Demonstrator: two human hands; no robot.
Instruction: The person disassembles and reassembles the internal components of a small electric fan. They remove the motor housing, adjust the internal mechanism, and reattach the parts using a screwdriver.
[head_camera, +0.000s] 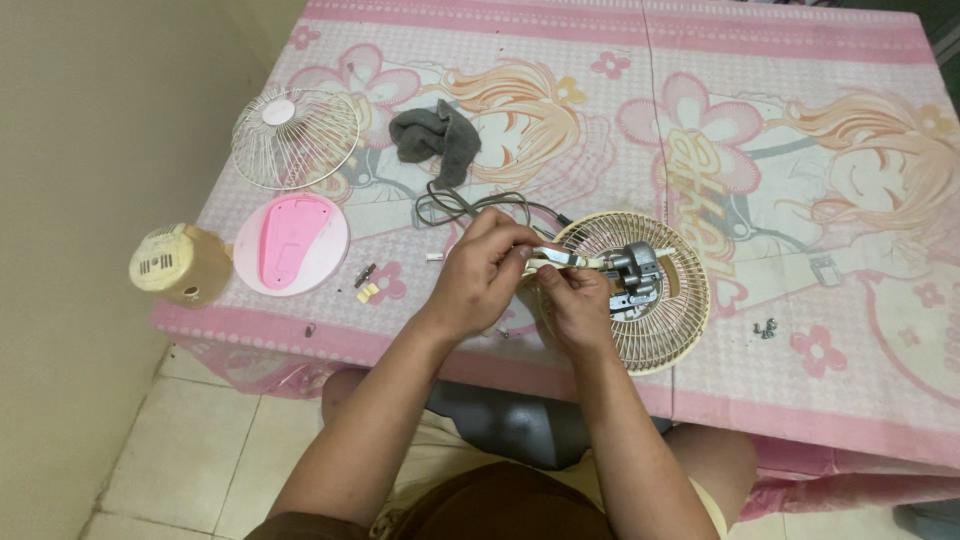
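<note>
A cream round fan grille (672, 335) lies on the pink patterned tablecloth (800, 190), with a grey metal motor block (632, 276) at its middle. My left hand (484, 272) and my right hand (576, 305) meet just left of the motor, both pinching a thin cream strip-like part (560, 261) that runs to it. A grey power cord (470, 206) loops on the cloth behind my hands.
A white wire fan guard (295, 137) and a grey rag (437, 137) lie at the back left. A pink round base (291, 243) and a cream motor cover (178, 264) sit near the left edge. Small parts (367, 285) and screws (765, 327) lie loose.
</note>
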